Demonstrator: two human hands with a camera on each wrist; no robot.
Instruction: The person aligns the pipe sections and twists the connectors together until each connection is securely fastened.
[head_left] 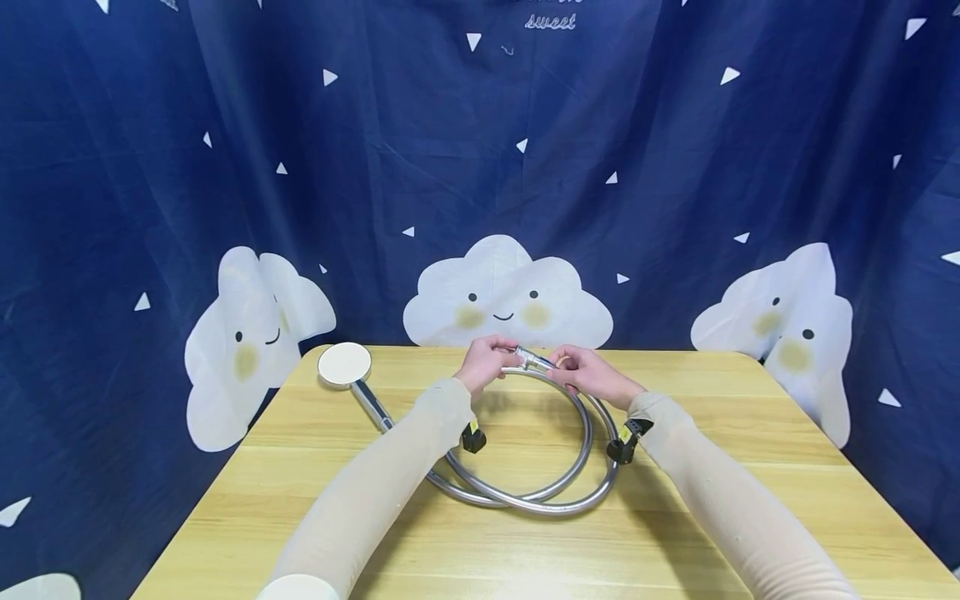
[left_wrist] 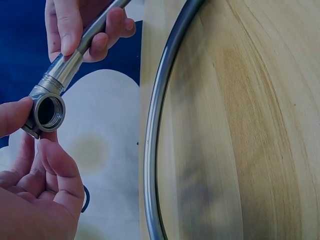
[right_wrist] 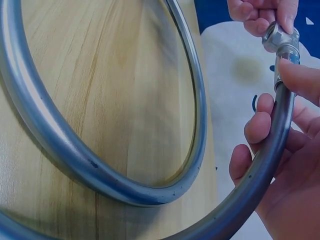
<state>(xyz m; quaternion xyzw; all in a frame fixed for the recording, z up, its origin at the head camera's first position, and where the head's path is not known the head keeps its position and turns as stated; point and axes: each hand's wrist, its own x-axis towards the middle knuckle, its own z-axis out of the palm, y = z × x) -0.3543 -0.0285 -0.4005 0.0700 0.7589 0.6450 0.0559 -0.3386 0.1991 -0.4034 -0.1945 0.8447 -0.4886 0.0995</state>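
My left hand [head_left: 486,364] pinches a small chrome elbow-like fitting [left_wrist: 45,97] between thumb and fingers, above the far part of the table. A round, threaded opening in the fitting faces the left wrist camera. My right hand [head_left: 592,377] grips the metal end sleeve [left_wrist: 69,72] of a silver shower hose [head_left: 551,507], its thumb along the sleeve and its fingers curled round the hose. Sleeve and fitting meet end to end, with a band of thread showing at the joint. From there the hose loops in wide coils on the table.
A hand shower [head_left: 345,365] with a round white face and chrome handle lies at the far left of the wooden table [head_left: 712,533], its handle end hidden by the left sleeve. Behind the table hangs a blue curtain [head_left: 450,167] with white clouds.
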